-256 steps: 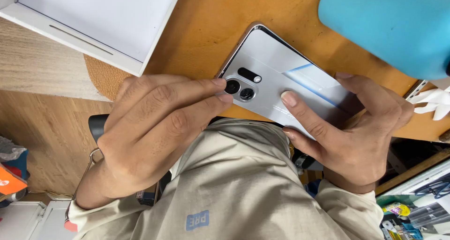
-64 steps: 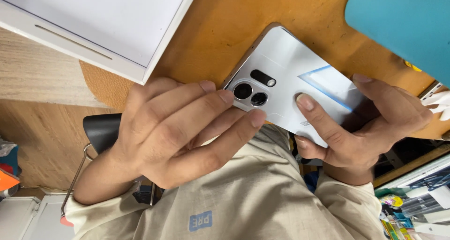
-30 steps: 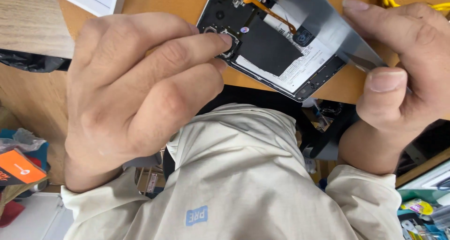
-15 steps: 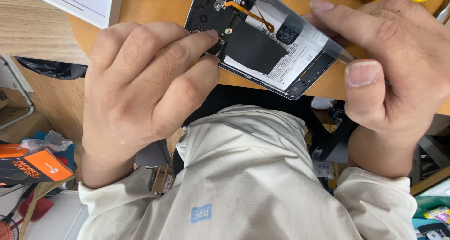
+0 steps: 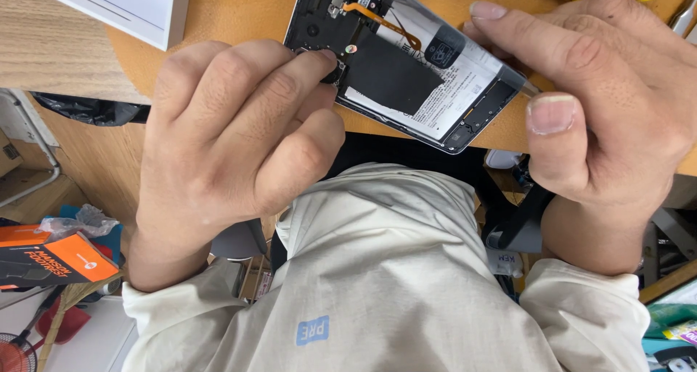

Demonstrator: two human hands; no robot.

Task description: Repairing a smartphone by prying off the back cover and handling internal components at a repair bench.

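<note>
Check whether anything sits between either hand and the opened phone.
Nothing visible does. The left hand has fingertips on the opened phone near its camera corner, and the right hand grips its far end directly.

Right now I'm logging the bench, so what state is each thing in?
Phone: back cover off, insides exposed, lying on the table.
Left hand: fingertips pressing the phone's upper corner.
Right hand: grip on the phone's edge.
White box: closed, flat on the table.
</note>
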